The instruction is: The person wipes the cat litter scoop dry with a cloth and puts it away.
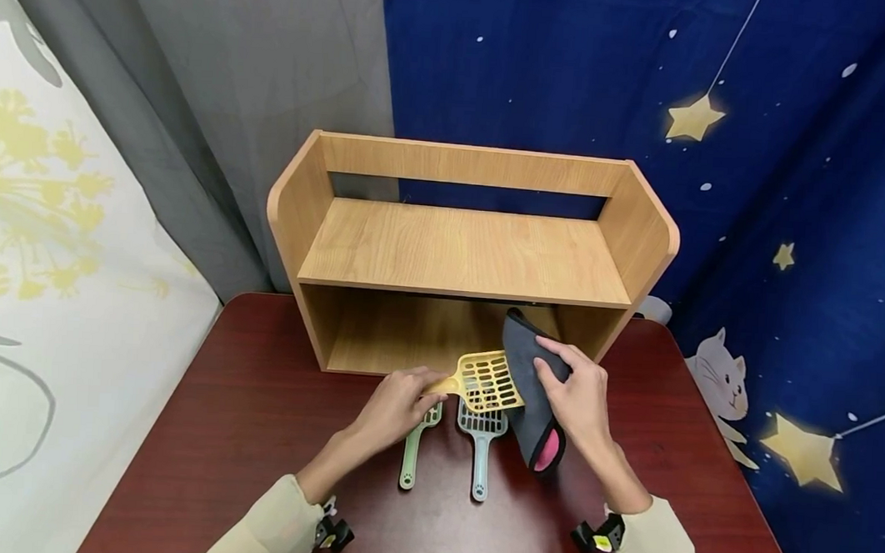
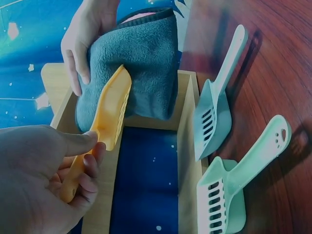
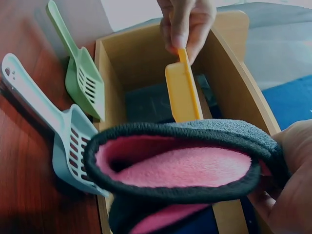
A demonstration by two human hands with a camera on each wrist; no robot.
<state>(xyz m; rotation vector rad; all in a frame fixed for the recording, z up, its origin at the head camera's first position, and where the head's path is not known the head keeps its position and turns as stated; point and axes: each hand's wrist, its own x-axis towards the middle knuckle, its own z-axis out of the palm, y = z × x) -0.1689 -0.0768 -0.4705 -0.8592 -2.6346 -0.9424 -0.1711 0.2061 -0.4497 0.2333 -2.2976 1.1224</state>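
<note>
My left hand (image 1: 398, 404) pinches the handle of a yellow slotted litter scoop (image 1: 452, 384). My right hand (image 1: 581, 392) grips a folded cloth (image 1: 525, 373), dark grey outside and pink inside, with black edging. The scoop's front edge meets the grey face of the cloth. In the right wrist view the cloth's pink lining (image 3: 190, 168) shows between its folds. Below the scoop, a green litter scoop (image 1: 409, 461) and a pale blue one (image 1: 481, 466) lie on the table, handles toward me. Part of the blue scoop's head is hidden behind the yellow one.
A two-level wooden shelf (image 1: 466, 248) stands at the back of the dark red table (image 1: 253, 442), just beyond both hands. Its lower opening lies behind the cloth. A blue starry curtain (image 1: 536, 73) and a grey curtain (image 1: 274, 59) hang behind it.
</note>
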